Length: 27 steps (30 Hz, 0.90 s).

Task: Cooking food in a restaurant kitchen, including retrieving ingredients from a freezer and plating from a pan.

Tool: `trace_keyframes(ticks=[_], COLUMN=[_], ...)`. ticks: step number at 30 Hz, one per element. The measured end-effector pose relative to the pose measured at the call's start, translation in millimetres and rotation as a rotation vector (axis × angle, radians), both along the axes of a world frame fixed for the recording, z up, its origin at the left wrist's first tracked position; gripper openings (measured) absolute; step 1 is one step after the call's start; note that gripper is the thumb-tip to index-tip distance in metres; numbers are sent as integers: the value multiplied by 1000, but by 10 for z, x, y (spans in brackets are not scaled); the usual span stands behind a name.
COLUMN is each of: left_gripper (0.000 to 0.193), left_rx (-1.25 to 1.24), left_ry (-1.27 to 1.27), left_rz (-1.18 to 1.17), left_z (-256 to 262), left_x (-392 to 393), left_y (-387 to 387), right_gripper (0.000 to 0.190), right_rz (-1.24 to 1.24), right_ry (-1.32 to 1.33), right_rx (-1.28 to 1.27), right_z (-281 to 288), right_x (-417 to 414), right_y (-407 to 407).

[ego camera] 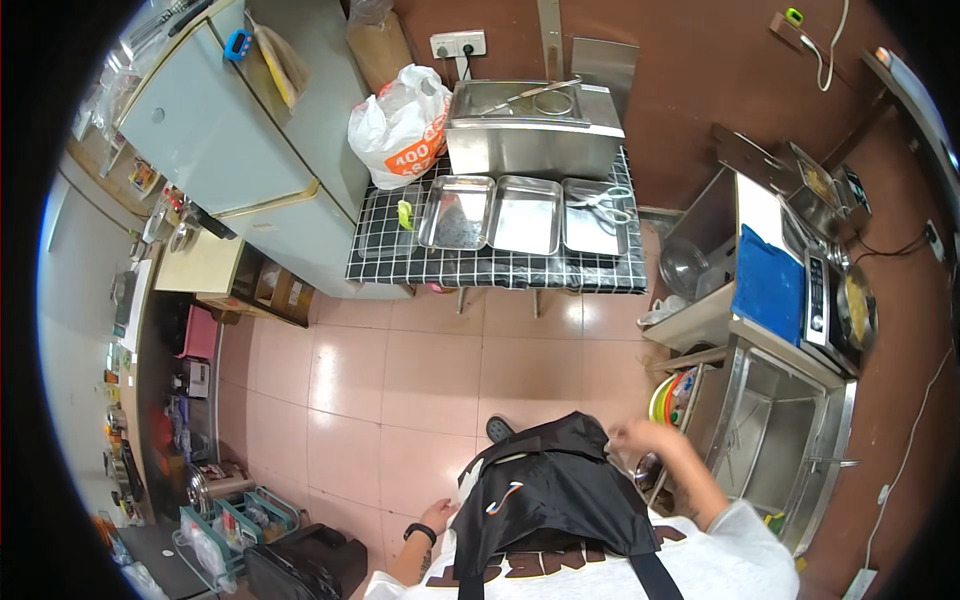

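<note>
My left hand (439,515), with a black watch on its wrist, is low beside the left edge of my black apron (551,495); nothing shows in it. My right hand (636,438) is raised at the apron's right edge, its fingers bent; whether they pinch anything is unclear. Across the floor, a table with a black-and-white checked cover (495,271) bears three metal trays, the left one (456,214), the middle one (526,216) and the right one (577,238). Green-handled scissors (604,202) lie in the right tray. Behind stands a stainless-steel fryer (534,146).
A white plastic bag (397,120) stands left of the fryer, near a refrigerator (217,135). On my right are a metal sink (780,427), a blue cloth (769,285) and a pan (855,307). A teal basket (240,536) and black bag (307,566) sit low on my left.
</note>
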State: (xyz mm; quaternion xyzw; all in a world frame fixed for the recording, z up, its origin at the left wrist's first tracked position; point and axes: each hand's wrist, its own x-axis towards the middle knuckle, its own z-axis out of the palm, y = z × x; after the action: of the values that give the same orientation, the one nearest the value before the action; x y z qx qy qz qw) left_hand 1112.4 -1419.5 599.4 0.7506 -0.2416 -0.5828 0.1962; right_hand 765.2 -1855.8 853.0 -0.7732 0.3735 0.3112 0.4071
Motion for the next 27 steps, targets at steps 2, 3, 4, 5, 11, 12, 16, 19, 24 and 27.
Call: trace_keyframes(ticks=[2,3,4,5,11,12,16,19,24,27], left_gripper=[60,58,56,54,43,41,38,36,34,36], left_rx=[61,67,79,165,150,187,191,68,14,45], left_ry=[-75,-95,-172,-70,39,-5,-30,-40,-42,-75], left_rz=[45,124,134,345,890,818,777,752,717,662], left_z=[227,359,393,369,314,352,696,1023,976,1187], left_x=[135,182,262,285,505,554,640,704,833,1010], left_y=[-70,-161,-260,-258,-1049,-1260,-2235,-2988,-3387,-3665], right_gripper=[49,46,42,39,56,57,54,54,14,16], right_rz=[15,76,117,-37,-145,-121,74,299,486,537], right_ry=[74,-22,-46,-143,-356,-404,-555,-437,-484,-493], right_rx=[-250,-395,-500,-538,-1031,-1110,-1431,-1435,-1391,-1222], right_z=[8,88,36,557,1215,1215,901,577,754,1367], right_x=[240,409,457,964,2384,2609,3231,3491,3681,3799], right_y=[-810,-1290,-1827,-2166,-4834,-5230,-6871,-7518,-7455,-7126])
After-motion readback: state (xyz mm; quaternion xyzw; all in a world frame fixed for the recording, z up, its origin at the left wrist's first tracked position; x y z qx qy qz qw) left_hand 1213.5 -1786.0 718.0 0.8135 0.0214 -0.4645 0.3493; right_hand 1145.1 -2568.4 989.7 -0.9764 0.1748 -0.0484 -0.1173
